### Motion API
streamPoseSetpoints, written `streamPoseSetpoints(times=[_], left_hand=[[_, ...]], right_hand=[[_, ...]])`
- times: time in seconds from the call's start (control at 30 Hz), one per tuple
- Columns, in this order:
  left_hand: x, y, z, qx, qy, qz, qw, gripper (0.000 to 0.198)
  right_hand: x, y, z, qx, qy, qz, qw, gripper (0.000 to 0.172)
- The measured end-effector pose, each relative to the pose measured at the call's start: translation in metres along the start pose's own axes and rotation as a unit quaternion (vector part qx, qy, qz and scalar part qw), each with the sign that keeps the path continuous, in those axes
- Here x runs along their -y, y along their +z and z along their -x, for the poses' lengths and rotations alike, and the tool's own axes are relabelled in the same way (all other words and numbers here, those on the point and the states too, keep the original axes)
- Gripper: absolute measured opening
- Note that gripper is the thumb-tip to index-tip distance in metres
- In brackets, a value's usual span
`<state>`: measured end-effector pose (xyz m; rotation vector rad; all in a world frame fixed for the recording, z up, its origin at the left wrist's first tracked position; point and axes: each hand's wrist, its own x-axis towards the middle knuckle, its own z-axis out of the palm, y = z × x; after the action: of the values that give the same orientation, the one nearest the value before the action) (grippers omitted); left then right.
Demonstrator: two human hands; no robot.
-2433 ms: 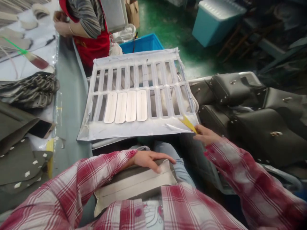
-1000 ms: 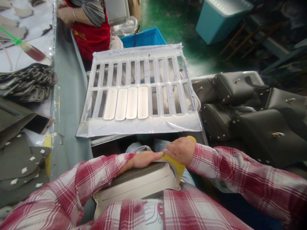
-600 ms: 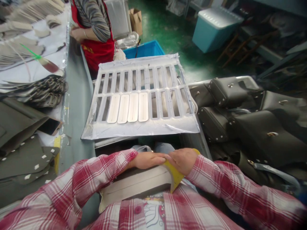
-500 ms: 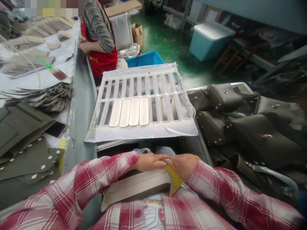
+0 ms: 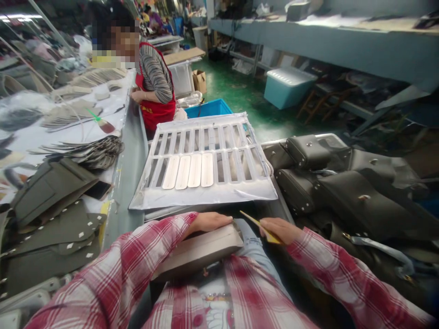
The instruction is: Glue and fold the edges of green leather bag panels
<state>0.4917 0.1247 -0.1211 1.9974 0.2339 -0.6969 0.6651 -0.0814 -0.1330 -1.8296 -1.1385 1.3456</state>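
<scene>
My left hand (image 5: 211, 221) lies over the far edge of a dark leather bag (image 5: 192, 267) on my lap, fingers together and curved onto it; the thumb is hidden. A pale long panel (image 5: 206, 242) with a line along its middle covers the bag's upper side. To the right, apart from the bag, my right hand (image 5: 280, 229) grips a thin yellow flat piece (image 5: 253, 219) whose narrow tip points up and left. In front of both hands stands a white slotted rack (image 5: 206, 198), where several pale rounded strips (image 5: 188, 172) lie side by side.
Finished dark bags (image 5: 356, 192) fill a bin on the right. On the left table are dark leather pieces (image 5: 51, 192), a phone (image 5: 99, 189) and a brush with a green handle (image 5: 99, 120). Beyond stands a co-worker in a red apron (image 5: 159, 114), near a blue crate (image 5: 209, 109).
My right hand has moved right, away from the bag and my left hand, taking the yellow piece with it. My left hand stays on the bag. The view has tilted up.
</scene>
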Motion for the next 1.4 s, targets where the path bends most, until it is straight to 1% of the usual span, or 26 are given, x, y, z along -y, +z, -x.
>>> streamPoseSetpoints(times=[0.07,0.13,0.2,0.23,0.27,0.33,0.4,0.47,0.6,0.67,0.73,0.8,0.87,0.93,1.0,1.07,1.23,1.33,1.4], left_hand=[[-0.005,0.003,-0.003,-0.006,0.0,-0.007,1.0,0.071],[-0.013,0.009,0.002,-0.025,-0.009,-0.037,0.999,0.076],[-0.023,0.018,0.012,-0.051,-0.01,-0.093,0.994,0.092],[-0.028,0.024,0.017,-0.069,-0.008,-0.128,0.989,0.102],[-0.033,0.031,0.021,-0.09,-0.007,-0.163,0.983,0.11],[-0.04,0.046,0.025,-0.141,-0.023,-0.221,0.965,0.115],[-0.043,0.059,0.023,-0.185,-0.053,-0.263,0.945,0.111],[-0.044,0.068,0.019,-0.208,-0.064,-0.285,0.933,0.105],[-0.043,0.073,0.016,-0.238,-0.051,-0.294,0.924,0.098],[-0.043,0.073,0.016,-0.243,-0.043,-0.286,0.926,0.098],[-0.043,0.071,0.017,-0.241,-0.034,-0.278,0.929,0.1],[-0.042,0.068,0.017,-0.232,-0.023,-0.278,0.932,0.102],[-0.04,0.066,0.018,-0.218,-0.009,-0.286,0.933,0.105],[-0.036,0.063,0.019,-0.2,0.007,-0.29,0.936,0.109],[-0.032,0.06,0.021,-0.185,0.017,-0.288,0.94,0.113],[-0.028,0.058,0.022,-0.177,0.019,-0.279,0.943,0.115],[-0.024,0.057,0.022,-0.181,0.018,-0.257,0.949,0.118],[-0.023,0.055,0.022,-0.17,0.023,-0.246,0.954,0.119],[-0.023,0.054,0.022,-0.165,0.028,-0.236,0.957,0.115]], right_hand=[[-0.007,0.005,0.015,0.012,0.016,-0.11,0.994,0.048],[-0.009,0.012,0.028,0.053,0.056,-0.198,0.977,0.048],[-0.009,0.02,0.036,0.108,0.076,-0.259,0.957,0.05],[-0.009,0.022,0.038,0.135,0.075,-0.27,0.95,0.05],[-0.01,0.025,0.039,0.154,0.071,-0.276,0.946,0.048],[-0.012,0.028,0.035,0.168,0.064,-0.274,0.945,0.046],[-0.015,0.028,0.027,0.163,0.063,-0.256,0.951,0.043],[-0.016,0.027,0.018,0.161,0.058,-0.235,0.957,0.04],[-0.009,0.024,0.003,0.191,0.046,-0.183,0.963,0.035],[-0.006,0.026,0.001,0.17,0.041,-0.165,0.971,0.031],[-0.005,0.03,0.001,0.119,0.027,-0.163,0.979,0.026],[-0.008,0.036,0.002,0.066,0.011,-0.175,0.982,0.026],[-0.011,0.043,0.004,0.038,0.003,-0.184,0.982,0.027],[-0.014,0.048,0.005,0.028,0.005,-0.186,0.982,0.027],[-0.016,0.052,0.004,0.037,0.021,-0.177,0.983,0.028],[-0.017,0.054,0.003,0.042,0.028,-0.145,0.988,0.03],[-0.019,0.057,0.0,-0.003,-0.028,-0.05,0.998,0.032],[-0.019,0.063,-0.001,-0.007,-0.024,-0.024,0.999,0.036],[-0.019,0.07,-0.004,-0.022,-0.012,-0.004,1.0,0.037]])
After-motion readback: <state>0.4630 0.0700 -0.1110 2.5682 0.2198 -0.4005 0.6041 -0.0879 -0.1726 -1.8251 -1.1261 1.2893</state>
